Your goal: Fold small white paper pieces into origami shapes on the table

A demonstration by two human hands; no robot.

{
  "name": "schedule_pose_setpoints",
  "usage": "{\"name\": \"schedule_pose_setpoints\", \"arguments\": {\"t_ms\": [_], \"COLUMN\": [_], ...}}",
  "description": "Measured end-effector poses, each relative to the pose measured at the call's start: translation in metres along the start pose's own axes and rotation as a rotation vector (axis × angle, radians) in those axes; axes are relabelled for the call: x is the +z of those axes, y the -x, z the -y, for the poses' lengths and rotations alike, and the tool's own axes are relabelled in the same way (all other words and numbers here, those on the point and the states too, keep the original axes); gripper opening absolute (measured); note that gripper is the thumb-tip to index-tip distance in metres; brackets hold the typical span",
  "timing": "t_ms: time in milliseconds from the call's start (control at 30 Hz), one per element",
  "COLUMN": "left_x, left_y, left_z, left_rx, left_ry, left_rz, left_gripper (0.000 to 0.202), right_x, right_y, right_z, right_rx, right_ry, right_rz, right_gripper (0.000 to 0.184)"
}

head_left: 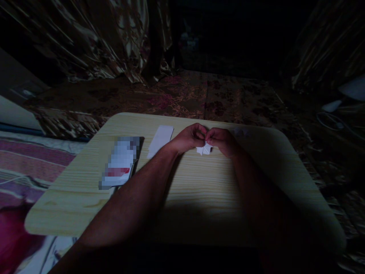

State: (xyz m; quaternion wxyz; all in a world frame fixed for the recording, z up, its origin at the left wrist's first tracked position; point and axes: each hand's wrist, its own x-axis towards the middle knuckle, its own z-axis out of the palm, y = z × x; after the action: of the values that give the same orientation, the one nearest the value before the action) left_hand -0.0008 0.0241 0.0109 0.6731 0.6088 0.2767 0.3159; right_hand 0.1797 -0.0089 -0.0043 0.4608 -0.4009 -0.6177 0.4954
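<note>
A small piece of folded white paper (204, 148) with creases is between my two hands, over the far middle of the wooden table (196, 190). My left hand (190, 137) pinches its upper left part, fingers curled. From the other side my right hand (221, 139) has its thumb and fingers closed on the upper right part. The fingertips of both hands nearly meet and cover the top of the paper. A stack of white paper strips (161, 139) lies just left of my left hand.
A blurred-out flat item (121, 161), perhaps a phone or packet, lies on the left of the table. Small pale pieces (242, 132) sit in shadow beyond my right hand. Patterned cloth (182, 95) and curtains (125, 34) are behind, and a striped cover (37, 160) is at left.
</note>
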Motion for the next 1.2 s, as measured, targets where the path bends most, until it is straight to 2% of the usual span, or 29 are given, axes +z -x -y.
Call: {"name": "schedule_pose_setpoints", "arguments": {"t_ms": [200, 367, 967, 1200], "left_x": [-0.0007, 0.0008, 0.0027, -0.0005], "left_y": [-0.0008, 0.0002, 0.0006, 0.0008], "left_z": [0.0036, 0.0024, -0.0018, -0.0016], "left_rx": [0.011, 0.003, -0.019, -0.016], "left_ry": [-0.041, 0.008, 0.067, 0.067], "left_rz": [-0.02, -0.033, -0.016, -0.022], "left_gripper": [0.043, 0.045, 0.045, 0.041], "right_x": [0.0005, 0.0007, -0.0013, -0.0012], "right_y": [0.0, 0.0008, 0.0001, 0.0002], "right_z": [0.0, 0.0025, -0.002, -0.0023], "right_rx": [0.006, 0.028, -0.023, -0.023], "right_ry": [0.03, 0.048, 0.006, 0.019], "right_rz": [-0.02, -0.048, -0.035, -0.078], "right_gripper": [0.018, 0.019, 0.017, 0.018]}}
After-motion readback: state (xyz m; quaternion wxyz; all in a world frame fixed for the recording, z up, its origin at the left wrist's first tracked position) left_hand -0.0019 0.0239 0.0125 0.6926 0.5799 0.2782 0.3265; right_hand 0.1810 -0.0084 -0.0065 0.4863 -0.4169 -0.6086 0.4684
